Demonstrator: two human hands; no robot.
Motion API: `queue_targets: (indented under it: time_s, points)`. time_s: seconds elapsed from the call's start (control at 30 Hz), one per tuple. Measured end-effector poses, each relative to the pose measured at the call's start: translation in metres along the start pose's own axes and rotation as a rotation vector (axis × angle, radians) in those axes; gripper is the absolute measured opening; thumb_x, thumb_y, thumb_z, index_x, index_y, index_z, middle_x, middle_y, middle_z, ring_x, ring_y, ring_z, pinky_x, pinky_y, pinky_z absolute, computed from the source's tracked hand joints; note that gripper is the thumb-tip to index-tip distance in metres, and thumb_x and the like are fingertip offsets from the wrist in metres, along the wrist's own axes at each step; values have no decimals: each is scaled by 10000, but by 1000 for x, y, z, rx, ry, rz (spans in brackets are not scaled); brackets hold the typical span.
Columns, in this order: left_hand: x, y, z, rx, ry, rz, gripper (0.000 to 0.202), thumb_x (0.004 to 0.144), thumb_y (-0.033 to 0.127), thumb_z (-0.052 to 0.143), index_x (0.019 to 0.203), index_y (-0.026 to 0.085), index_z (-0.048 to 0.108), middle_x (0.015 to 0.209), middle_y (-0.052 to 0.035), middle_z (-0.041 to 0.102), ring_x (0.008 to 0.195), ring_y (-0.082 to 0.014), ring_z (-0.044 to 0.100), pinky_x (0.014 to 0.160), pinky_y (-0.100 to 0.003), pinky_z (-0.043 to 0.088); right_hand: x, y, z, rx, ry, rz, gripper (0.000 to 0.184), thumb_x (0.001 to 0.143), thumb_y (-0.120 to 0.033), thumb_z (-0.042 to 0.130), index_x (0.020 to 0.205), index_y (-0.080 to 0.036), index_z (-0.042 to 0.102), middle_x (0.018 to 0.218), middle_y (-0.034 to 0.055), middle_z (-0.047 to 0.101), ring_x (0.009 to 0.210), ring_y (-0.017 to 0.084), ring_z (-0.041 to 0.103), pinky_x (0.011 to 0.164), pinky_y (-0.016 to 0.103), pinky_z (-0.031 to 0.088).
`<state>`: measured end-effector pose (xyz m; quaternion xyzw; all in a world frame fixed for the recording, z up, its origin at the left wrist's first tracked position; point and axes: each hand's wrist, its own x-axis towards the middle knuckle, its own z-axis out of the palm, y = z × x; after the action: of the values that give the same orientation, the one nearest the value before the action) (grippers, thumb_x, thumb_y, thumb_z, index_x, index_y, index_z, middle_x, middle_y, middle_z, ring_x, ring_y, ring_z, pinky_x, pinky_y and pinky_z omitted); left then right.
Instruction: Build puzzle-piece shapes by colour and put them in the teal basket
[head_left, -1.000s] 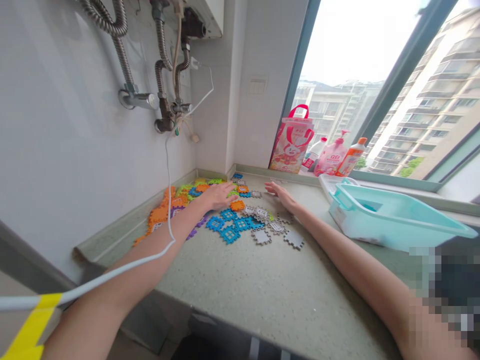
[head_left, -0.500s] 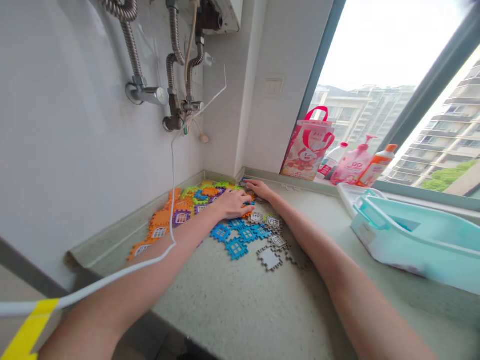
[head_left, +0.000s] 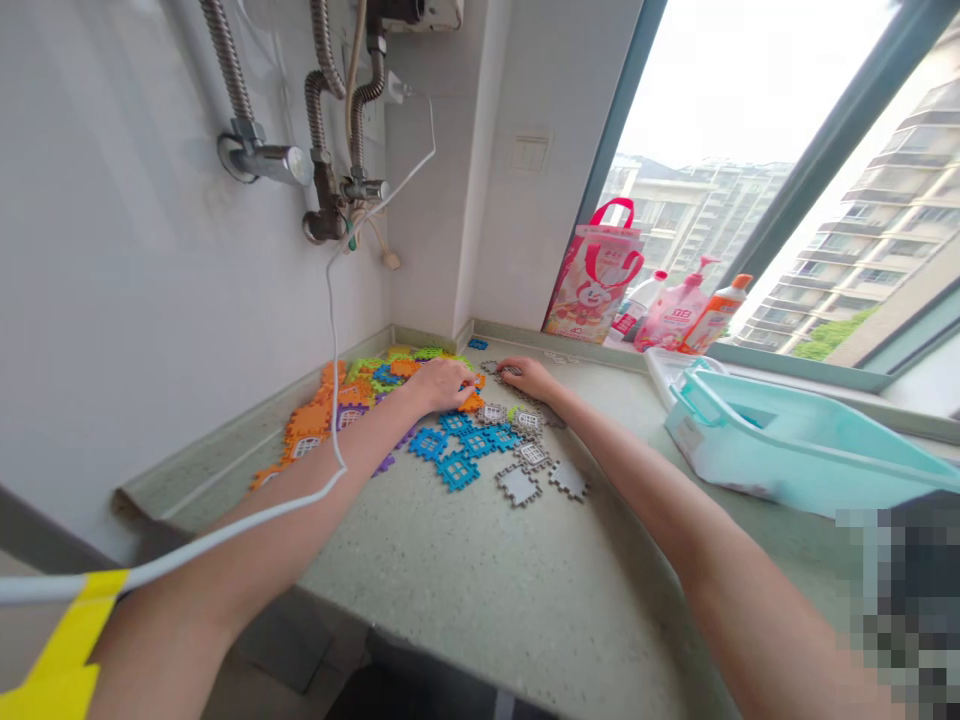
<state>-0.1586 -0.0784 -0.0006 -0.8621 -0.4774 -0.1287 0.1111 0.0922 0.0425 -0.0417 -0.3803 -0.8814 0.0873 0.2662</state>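
Note:
My left hand (head_left: pixel 444 384) is over the right side of a heap of interlocking plastic tiles, its fingers curled against an orange tile (head_left: pixel 472 402). Close by, my right hand (head_left: pixel 529 378) has bent fingers pressed on a grey tile (head_left: pixel 490 367), which it partly covers. In front of the hands lie several blue window tiles (head_left: pixel 457 470). Grey tiles (head_left: pixel 519 485), some with white window inserts, lie to their right. Orange tiles (head_left: pixel 311 415), with purple and green ones, spread under and left of my left forearm. A single blue tile (head_left: pixel 478 344) sits near the back corner.
A white cable (head_left: pixel 334 330) hangs across my left forearm. Metal pipes and valves (head_left: pixel 266 160) stick out of the left wall. At the right stands a turquoise basin (head_left: pixel 795 440). A pink bag (head_left: pixel 596 290) and bottles (head_left: pixel 679 312) line the window sill.
My right hand has drawn back from the corner, leaving the blue tile there uncovered. The fingers of my left hand have curled in at the orange tile. The view has shifted slightly.

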Motion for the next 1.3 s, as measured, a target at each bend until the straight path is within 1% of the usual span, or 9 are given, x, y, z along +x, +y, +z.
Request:
queue_targets:
  time_s: [0.13,0.23,0.37,0.43,0.57,0.67,0.8,1.0,1.3]
  points:
    - [-4,1,-7,-9,-14,18,392,1006,451,464,1119,265,791,1150,-83,764,1069,-257,691,977,-377,470,-41,4,-22,-9,15,90,255,896,-210,621,1087,-239,787,1154,38,781,1090,239,703,1031,366,503]
    - [-9,7,-18,-33,49,125,383,1001,512,502,1107,288,793,1251,-68,742,1182,-267,644,1084,-422,393,-73,0,-37,-9,33,146,249,900,-223,606,1080,-226,778,1140,56,782,1068,242,706,1017,376,508]
    - [-14,31,-31,-168,-17,360,409,996,560,531,946,282,827,1041,-77,789,1082,-251,666,1040,-376,429,-114,-15,-54,-14,61,176,232,905,-265,592,1049,-221,770,1112,56,788,1061,240,708,1011,387,518]
    - [-16,47,-33,-233,-61,419,386,995,549,541,1013,298,833,1042,-72,799,1075,-243,679,1028,-351,448,-134,-23,-61,-11,75,192,224,914,-312,590,1014,-221,769,1079,50,793,1043,237,714,997,387,530]
    - [-19,65,-34,-262,-70,411,426,989,497,555,1334,306,717,1366,-63,713,1248,-247,643,1091,-345,440,-171,-38,-74,-13,122,237,283,956,-420,569,971,-220,769,1042,59,794,1010,245,728,975,406,554]
    - [-20,65,-40,-211,-16,389,401,918,403,631,1280,261,730,1300,-93,729,1205,-265,659,1074,-360,462,-190,-48,-79,-13,168,262,341,1003,-444,514,1083,-229,766,1142,77,781,1092,248,719,1006,424,554]
    - [-21,59,-43,-151,-4,378,287,901,332,608,1106,236,785,1095,-98,769,1084,-264,691,1019,-371,500,-197,-58,-79,-69,120,181,381,1030,-401,517,1311,-240,719,1455,116,644,1394,265,567,1165,469,448]
    - [-12,57,-18,-187,-60,314,571,928,212,513,1497,239,564,1483,-86,634,1371,-230,577,1170,-361,411,-190,-76,-78,-201,18,2,365,1015,-352,603,1347,-252,718,1509,136,599,1403,304,562,1180,515,433]
    - [-11,61,-13,-349,-103,282,702,900,499,694,1531,257,507,1407,-84,691,1305,-261,634,1139,-352,426,-178,-125,-64,-222,-22,-134,448,1034,-358,561,1463,-247,620,1509,112,605,1402,283,564,1186,474,434]
